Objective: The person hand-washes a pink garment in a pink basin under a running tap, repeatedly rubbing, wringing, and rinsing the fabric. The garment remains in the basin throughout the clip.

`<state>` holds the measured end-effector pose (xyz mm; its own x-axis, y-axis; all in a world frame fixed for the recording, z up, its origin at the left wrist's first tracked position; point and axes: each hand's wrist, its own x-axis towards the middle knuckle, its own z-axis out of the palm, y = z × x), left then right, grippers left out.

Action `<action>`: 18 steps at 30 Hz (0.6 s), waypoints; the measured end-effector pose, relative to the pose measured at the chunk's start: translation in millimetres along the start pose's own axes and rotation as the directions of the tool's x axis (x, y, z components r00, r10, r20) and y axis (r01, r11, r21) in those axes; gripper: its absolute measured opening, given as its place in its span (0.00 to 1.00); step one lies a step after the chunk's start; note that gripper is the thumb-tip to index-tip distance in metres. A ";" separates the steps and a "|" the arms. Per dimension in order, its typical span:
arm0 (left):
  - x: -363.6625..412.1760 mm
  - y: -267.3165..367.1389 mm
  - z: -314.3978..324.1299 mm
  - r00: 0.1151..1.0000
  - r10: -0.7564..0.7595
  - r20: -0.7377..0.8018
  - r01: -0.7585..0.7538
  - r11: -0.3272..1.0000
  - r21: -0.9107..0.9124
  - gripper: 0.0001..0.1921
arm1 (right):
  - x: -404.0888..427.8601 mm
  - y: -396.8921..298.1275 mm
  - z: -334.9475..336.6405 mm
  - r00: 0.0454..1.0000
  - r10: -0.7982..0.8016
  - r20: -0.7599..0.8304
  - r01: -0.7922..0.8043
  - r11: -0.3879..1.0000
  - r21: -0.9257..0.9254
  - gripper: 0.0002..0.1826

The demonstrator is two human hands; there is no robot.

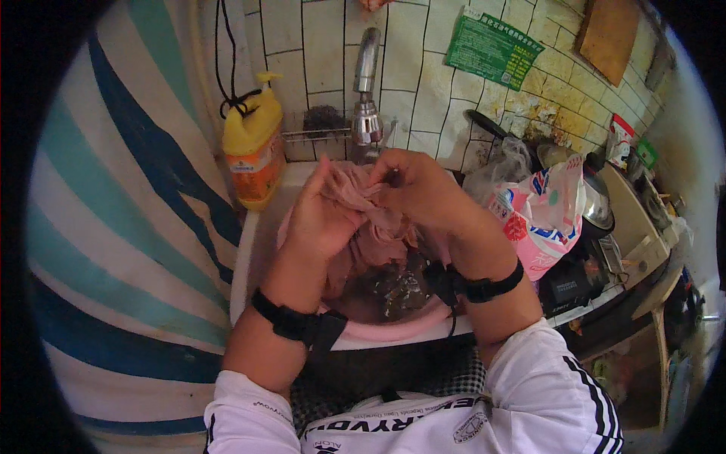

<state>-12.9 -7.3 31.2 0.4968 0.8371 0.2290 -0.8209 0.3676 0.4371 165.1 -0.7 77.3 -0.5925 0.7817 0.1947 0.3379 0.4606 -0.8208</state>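
A wet pink cloth hangs bunched between my two hands, over a pink plastic basin that stands in a white sink. My left hand cups the cloth from the left, palm turned inward. The fingers of my right hand pinch its upper right part. Below the cloth, dark water with some light foam shows in the basin. The chrome faucet stands just behind my hands. Part of the cloth is hidden by my hands and forearms.
A yellow pump bottle stands at the sink's back left corner, beside a striped curtain. A wire rack holds a dark scouring pad. To the right are a pink and white plastic bag, a black box and a pot lid.
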 end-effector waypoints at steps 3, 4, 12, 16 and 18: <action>11.9 -4.9 -25.9 0.951 0.163 -0.262 -0.167 0.986 0.008 0.10 | 4.7 34.0 6.3 0.794 -0.500 -0.345 0.071 0.640 -0.765 0.21; 14.4 -3.9 -32.1 0.945 0.188 -0.269 -0.194 0.981 0.006 0.09 | 6.4 39.5 9.7 0.868 -0.171 -0.466 -0.064 0.892 -0.446 0.26; 6.0 -7.6 -32.0 0.967 0.197 -0.164 -0.192 0.980 0.049 0.07 | -0.5 11.8 27.1 0.958 0.171 -0.230 -0.127 0.973 0.194 0.21; 4.0 -3.8 -21.7 0.998 -0.033 -0.049 0.035 0.998 0.043 0.11 | 7.0 4.2 23.1 0.918 -0.265 -0.295 0.252 0.964 -0.083 0.15; 9.4 -5.5 -35.2 0.985 -0.061 0.164 0.070 0.996 -0.049 0.15 | 10.0 3.9 18.2 0.944 -0.231 -0.236 0.228 0.973 -0.041 0.13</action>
<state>-13.7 12.8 0.4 0.5858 0.7351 0.3413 -0.7968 0.4452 0.4087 147.3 1.2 66.2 -0.4648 0.7309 0.4998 0.2237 0.6431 -0.7324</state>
